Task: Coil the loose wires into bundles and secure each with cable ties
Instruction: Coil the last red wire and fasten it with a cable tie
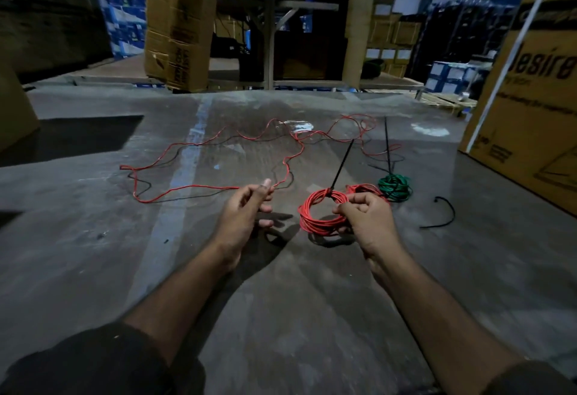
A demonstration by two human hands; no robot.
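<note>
My right hand (365, 216) grips the right side of a red wire coil (315, 216) held just above the floor. A black cable tie (342, 165) is fastened on the coil's far side, its tail sticking up. My left hand (249, 204) pinches a long loose red wire (193, 145) that snakes across the concrete floor to the left and far side. Behind my right hand lie a smaller red coil (362, 189) and a green coil (395, 187) with a black tie (387, 145) pointing away from me.
A loose black cable tie (443, 215) lies curved on the floor to the right. A large printed cardboard box (530, 98) stands at the right edge. Another tall carton (178, 26) and metal racking (268, 20) stand behind the wires. A box corner (15, 113) juts in at left.
</note>
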